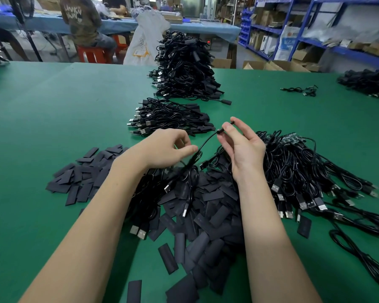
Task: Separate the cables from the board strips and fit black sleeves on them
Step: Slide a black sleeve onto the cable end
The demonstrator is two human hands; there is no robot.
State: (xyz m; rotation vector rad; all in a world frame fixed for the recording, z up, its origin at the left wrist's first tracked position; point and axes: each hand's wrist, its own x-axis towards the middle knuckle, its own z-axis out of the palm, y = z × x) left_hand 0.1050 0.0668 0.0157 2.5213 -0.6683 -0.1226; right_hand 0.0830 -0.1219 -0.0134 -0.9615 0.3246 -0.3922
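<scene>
My right hand (241,145) pinches the small end piece of a black cable (207,139) between thumb and fingers, raised above the table. My left hand (169,147) pinches the same cable lower down with thumb and forefinger. The cable's USB plug (168,188) hangs below over a heap of flat black sleeves (206,217). To the right lies a bundle of cables (298,169) still joined to green board strips (292,139).
Two stacks of sleeved cables lie ahead, a low one (171,119) and a tall one (184,68). More cables sit at the far right (368,83). The green table (53,119) stretches left. A person sits at a blue bench behind.
</scene>
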